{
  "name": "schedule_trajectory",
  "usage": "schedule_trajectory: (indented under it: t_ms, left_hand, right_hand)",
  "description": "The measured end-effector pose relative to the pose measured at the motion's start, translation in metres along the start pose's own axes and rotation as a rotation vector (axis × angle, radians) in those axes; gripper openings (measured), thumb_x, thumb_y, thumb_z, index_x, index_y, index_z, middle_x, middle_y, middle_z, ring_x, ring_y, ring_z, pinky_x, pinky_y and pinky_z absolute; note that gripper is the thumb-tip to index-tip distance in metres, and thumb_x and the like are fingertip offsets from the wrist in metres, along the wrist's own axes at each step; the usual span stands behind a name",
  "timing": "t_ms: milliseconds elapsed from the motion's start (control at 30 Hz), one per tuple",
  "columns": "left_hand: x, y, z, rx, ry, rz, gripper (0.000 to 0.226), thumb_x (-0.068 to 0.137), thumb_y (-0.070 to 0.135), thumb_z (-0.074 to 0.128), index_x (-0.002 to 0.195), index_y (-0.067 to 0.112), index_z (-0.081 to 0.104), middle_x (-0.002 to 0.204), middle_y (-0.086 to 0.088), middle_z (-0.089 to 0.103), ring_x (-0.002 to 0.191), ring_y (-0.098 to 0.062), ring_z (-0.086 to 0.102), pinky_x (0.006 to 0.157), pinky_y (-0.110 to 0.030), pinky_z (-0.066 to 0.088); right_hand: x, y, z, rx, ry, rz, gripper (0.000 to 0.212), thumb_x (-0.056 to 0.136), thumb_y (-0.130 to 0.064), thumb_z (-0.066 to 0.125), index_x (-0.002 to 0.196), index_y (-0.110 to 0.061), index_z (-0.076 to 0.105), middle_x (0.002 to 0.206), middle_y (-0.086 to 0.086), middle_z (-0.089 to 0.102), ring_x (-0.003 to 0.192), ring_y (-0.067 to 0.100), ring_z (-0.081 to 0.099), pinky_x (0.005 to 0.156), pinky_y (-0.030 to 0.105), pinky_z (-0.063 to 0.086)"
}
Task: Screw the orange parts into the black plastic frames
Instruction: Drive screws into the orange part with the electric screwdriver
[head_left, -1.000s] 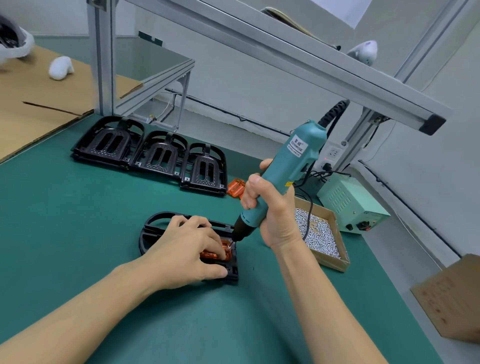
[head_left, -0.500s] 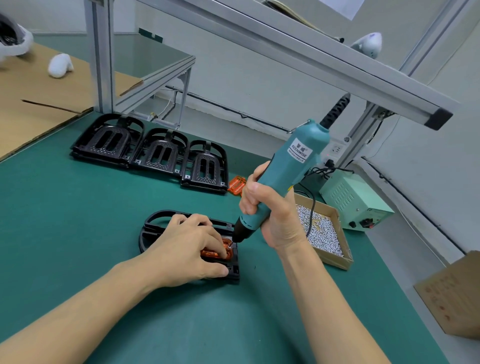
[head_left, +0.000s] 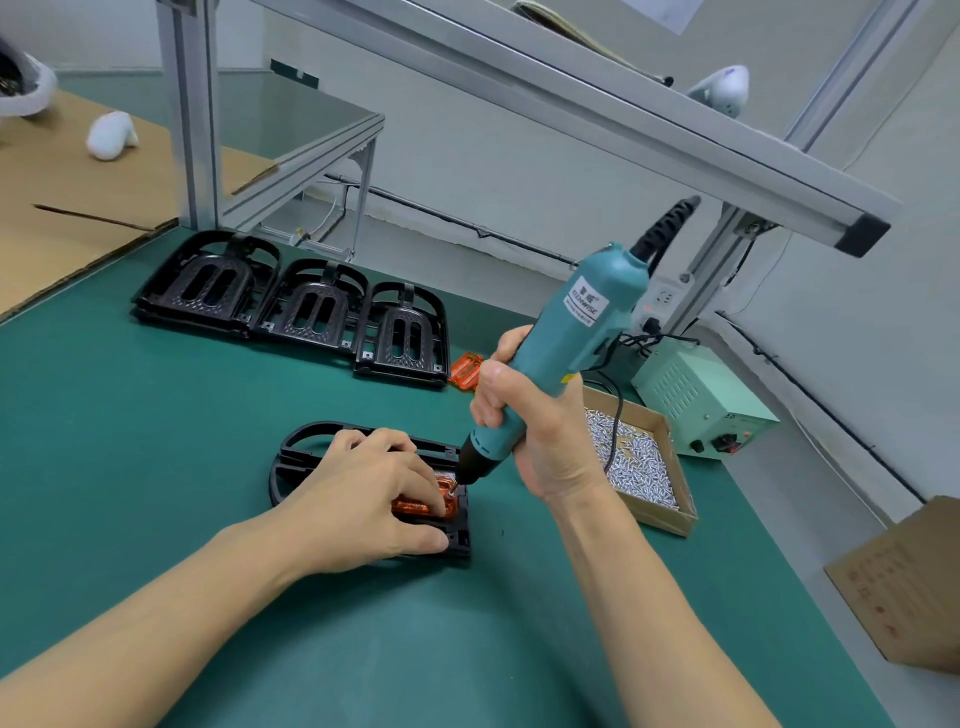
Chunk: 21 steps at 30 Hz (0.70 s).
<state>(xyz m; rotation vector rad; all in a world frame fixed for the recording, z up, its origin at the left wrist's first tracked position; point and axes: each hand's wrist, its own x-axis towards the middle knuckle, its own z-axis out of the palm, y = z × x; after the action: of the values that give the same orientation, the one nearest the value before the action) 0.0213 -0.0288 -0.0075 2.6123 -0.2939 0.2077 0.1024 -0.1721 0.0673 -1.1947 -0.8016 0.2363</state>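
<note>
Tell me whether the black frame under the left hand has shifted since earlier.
No. The black frame keeps its place against the row of three frames behind it.

Four black plastic frames are on the green mat: three in a back row (head_left: 202, 283) (head_left: 310, 304) (head_left: 402, 332) and one (head_left: 306, 441) under the hands. Two orange parts show, one (head_left: 421, 506) seated in the near frame, one (head_left: 464, 370) loose beside the row. One electric screwdriver (head_left: 561, 353), one cardboard tray of screws (head_left: 641, 467), too many to count
</note>
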Motion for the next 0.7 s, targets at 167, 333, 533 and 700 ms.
schedule_trajectory:
  t_ms: [167, 333, 533, 700]
  left_hand:
    - [-0.001, 0.001, -0.001, -0.01, -0.01, -0.008, 0.036, 0.075, 0.066, 0.059, 0.101, 0.043, 0.068, 0.104, 0.041, 0.045, 0.12, 0.005, 0.022, 0.095, -0.026, 0.011]
    - [-0.002, 0.001, -0.002, -0.008, -0.017, -0.026, 0.033, 0.076, 0.065, 0.06, 0.099, 0.044, 0.068, 0.106, 0.04, 0.048, 0.121, 0.007, 0.022, 0.099, -0.026, 0.01]
    - [0.004, 0.007, -0.006, -0.049, 0.048, -0.022, 0.039, 0.067, 0.069, 0.051, 0.085, 0.041, 0.071, 0.101, 0.036, 0.053, 0.113, 0.012, 0.03, 0.099, -0.025, 0.012]
    - [0.039, 0.028, -0.011, -0.048, 0.201, 0.024, 0.011, 0.082, 0.043, 0.064, 0.081, 0.034, 0.071, 0.093, 0.025, 0.06, 0.105, 0.001, 0.045, 0.092, -0.027, 0.018]
  right_hand:
    - [-0.003, -0.004, 0.001, 0.03, 0.064, -0.04, 0.014, 0.075, -0.013, 0.067, 0.079, -0.021, 0.057, 0.053, -0.003, 0.046, 0.045, 0.015, 0.04, 0.052, 0.026, 0.041]
    - [-0.009, -0.022, -0.015, 0.134, 0.332, -0.136, 0.018, 0.078, -0.003, 0.06, 0.077, -0.02, 0.053, 0.053, -0.003, 0.043, 0.046, 0.014, 0.04, 0.052, 0.026, 0.038]
    - [-0.021, -0.046, -0.045, 0.081, 0.588, -0.296, 0.018, 0.079, -0.002, 0.058, 0.078, -0.017, 0.049, 0.055, -0.001, 0.04, 0.045, 0.014, 0.04, 0.051, 0.025, 0.039]
    - [-0.031, -0.058, -0.067, -0.028, 0.841, -0.402, 0.018, 0.078, -0.005, 0.062, 0.076, -0.017, 0.048, 0.06, 0.002, 0.043, 0.044, 0.015, 0.043, 0.051, 0.023, 0.039]
